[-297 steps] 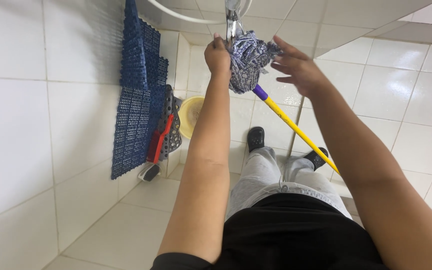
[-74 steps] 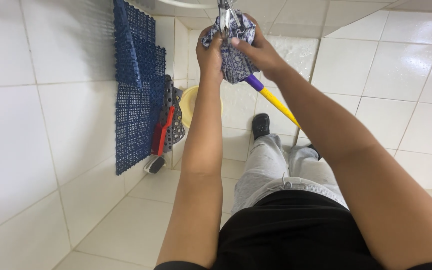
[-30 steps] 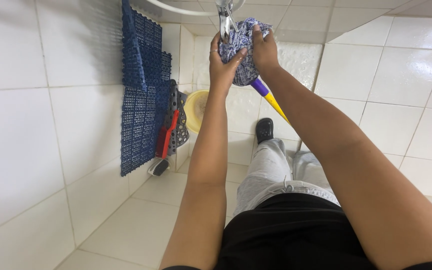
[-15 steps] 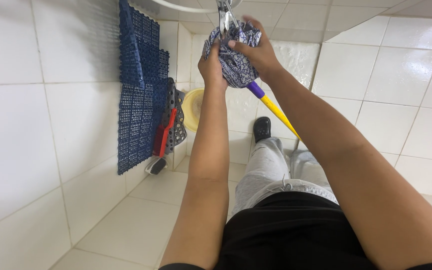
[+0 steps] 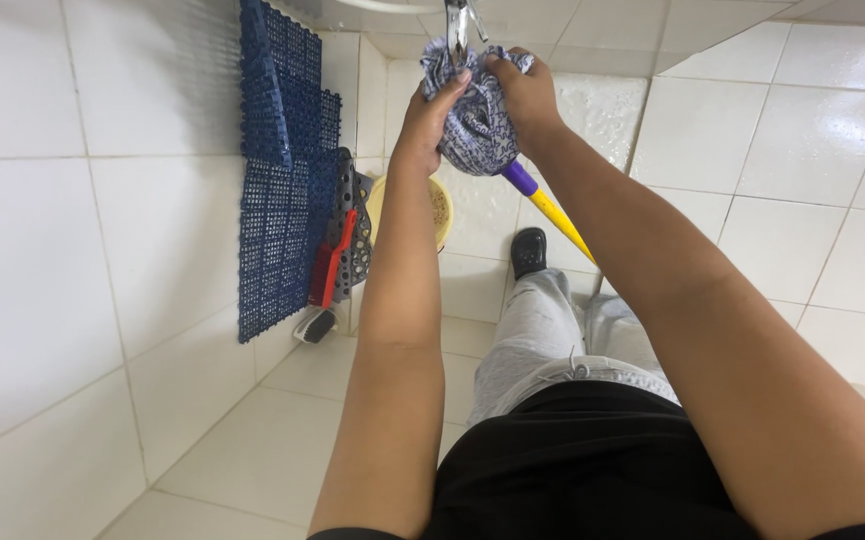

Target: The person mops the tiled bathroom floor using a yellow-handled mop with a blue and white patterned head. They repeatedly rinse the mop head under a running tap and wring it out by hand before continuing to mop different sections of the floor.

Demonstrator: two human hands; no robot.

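In a white-tiled washroom, the left hand (image 5: pixel 430 118) and right hand (image 5: pixel 524 92) both clutched the bunched blue-grey cloth mop head (image 5: pixel 474 125) under the metal tap (image 5: pixel 457 25) just above them, apparently mid-rinse, wringing seemingly unfinished, yellow handle (image 5: pixel 560 222) slanting below

I see a small room lined with glossy white square wall tiles (image 5: pixel 72 250) and a white tiled floor (image 5: pixel 252 460). Blue plastic lattice mats (image 5: pixel 277 200) lean upright against the left wall, a round yellow plastic basin (image 5: pixel 439 208) just beside them.
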